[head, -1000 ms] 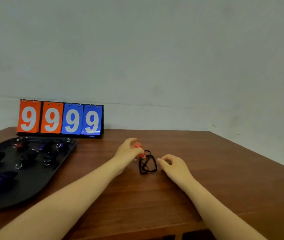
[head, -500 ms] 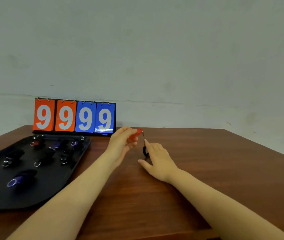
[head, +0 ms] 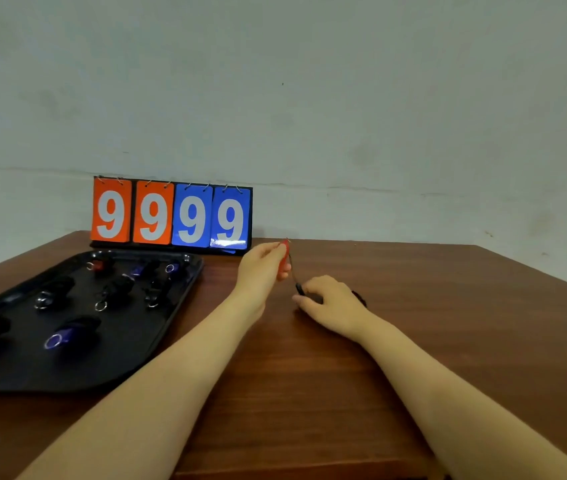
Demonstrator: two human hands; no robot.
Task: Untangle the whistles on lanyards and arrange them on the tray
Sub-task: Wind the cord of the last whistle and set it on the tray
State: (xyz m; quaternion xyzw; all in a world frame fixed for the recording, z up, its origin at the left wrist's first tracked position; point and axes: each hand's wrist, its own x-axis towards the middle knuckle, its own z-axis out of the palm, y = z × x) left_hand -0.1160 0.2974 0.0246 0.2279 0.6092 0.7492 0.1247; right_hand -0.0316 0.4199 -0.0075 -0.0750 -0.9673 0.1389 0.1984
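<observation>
My left hand [head: 264, 268] pinches a red whistle [head: 285, 255] and holds it raised above the table. Its black lanyard [head: 296, 285] runs down from the whistle to my right hand [head: 330, 299], which lies on the table with fingers curled over the bunched cord. A bit of the cord shows past the right hand's far side. On the left sits a black tray [head: 157, 344] holding several whistles with coiled lanyards, blue, black and red ones among them.
A flip scoreboard [head: 171, 216] reading 9999 stands at the back of the brown wooden table [head: 413, 358], just behind the tray. A plain wall rises behind the table. The table's right edge runs diagonally at the far right.
My left hand lifted the red whistle off the table, drawing the lanyard taut. My right hand moved onto the bunched cord and curled over it. The camera view shifted left.
</observation>
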